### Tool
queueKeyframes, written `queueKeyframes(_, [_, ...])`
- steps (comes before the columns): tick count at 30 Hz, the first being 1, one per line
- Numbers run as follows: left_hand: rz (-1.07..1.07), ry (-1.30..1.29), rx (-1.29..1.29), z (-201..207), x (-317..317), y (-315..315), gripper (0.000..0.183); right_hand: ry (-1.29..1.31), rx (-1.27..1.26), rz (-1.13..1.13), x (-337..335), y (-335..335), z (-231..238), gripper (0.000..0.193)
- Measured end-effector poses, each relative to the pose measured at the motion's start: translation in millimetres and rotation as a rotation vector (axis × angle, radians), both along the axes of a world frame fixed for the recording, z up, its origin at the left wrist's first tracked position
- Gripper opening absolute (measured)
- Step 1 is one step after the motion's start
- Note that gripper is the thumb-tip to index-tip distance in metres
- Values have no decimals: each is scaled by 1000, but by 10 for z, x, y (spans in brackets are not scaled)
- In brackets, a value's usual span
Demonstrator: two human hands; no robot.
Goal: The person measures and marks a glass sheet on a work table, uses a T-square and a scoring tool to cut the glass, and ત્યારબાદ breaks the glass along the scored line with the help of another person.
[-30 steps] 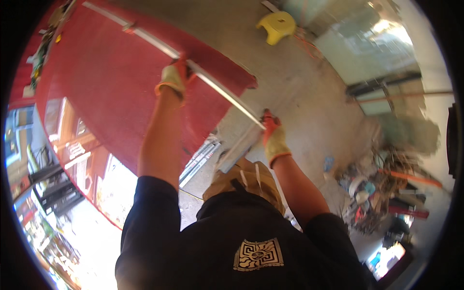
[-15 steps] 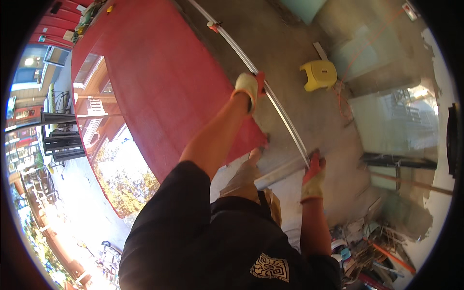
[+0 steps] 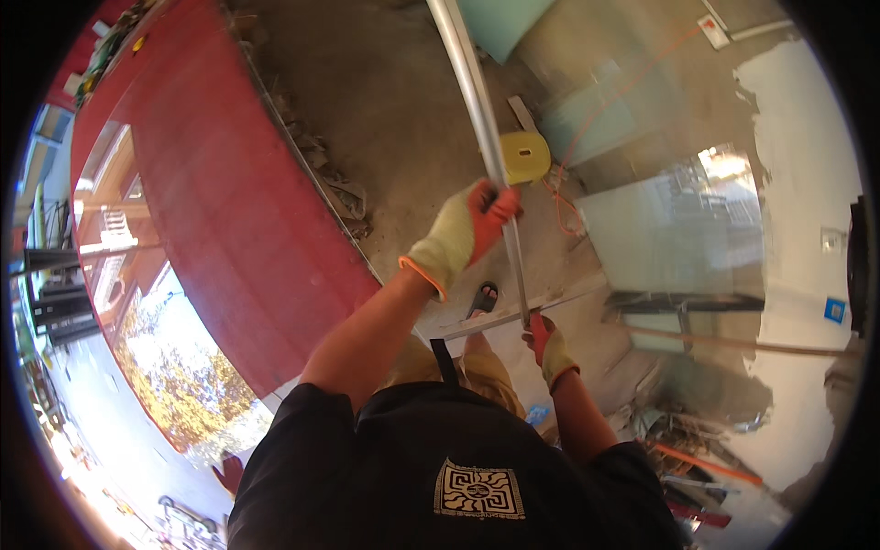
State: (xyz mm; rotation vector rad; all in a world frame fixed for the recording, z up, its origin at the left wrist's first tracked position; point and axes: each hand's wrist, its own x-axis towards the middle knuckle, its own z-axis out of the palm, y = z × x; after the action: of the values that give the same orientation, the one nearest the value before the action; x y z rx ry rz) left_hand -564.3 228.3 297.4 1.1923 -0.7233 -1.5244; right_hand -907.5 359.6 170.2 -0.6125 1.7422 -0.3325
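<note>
A long silvery metal bar [image 3: 469, 87] runs from the top edge of the view down to in front of my body. My left hand [image 3: 463, 234], in a pale glove with red-orange palm and fingers, is closed around it partway along. Lower down, my right hand [image 3: 552, 350], in a matching glove, grips the bar's near end. The far end of the bar passes out of view. Below the bar, a pale strip [image 3: 500, 318] lies across the floor by my sandalled foot [image 3: 483, 298].
A large red-covered surface [image 3: 229, 202] fills the left, with a reflective glass pane [image 3: 170, 321] along its outer side. Beyond the bar stands a yellow stool [image 3: 525, 158]. Glass sheets [image 3: 642, 234] lean at the right, near an orange cord [image 3: 561, 197]. Clutter [image 3: 678, 440] lies at lower right.
The view has shifted, and the red surface sits farther left. The bar has swung to a steeper line and looks larger. Both hands stay on it, my left hand now closer to my right.
</note>
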Motion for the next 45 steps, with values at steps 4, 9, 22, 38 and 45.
queueKeyframes(4, [-41, -410, -152, -80, -430, 2, 30, -274, -128, -177, -820, -653, -189, 26])
queueKeyframes(9, [-53, -663, -150, 107, -875, -143, 31, -335, -636, 54, -1039, -2582, 865, 42])
queueKeyframes(22, [-199, -952, -240, -88, -1541, -238, 13, -635, -1264, 581, 425, -3547, 4857, 60])
queueKeyframes(38, [281, -841, 58, -24, -318, -1207, 36, -905, -1189, 481, 1453, -5244, 4488, 56])
queueKeyframes(45, [676, -436, -513, 1854, 238, -1361, 36, -1024, -1072, 445, 2355, -6655, 3989, 58])
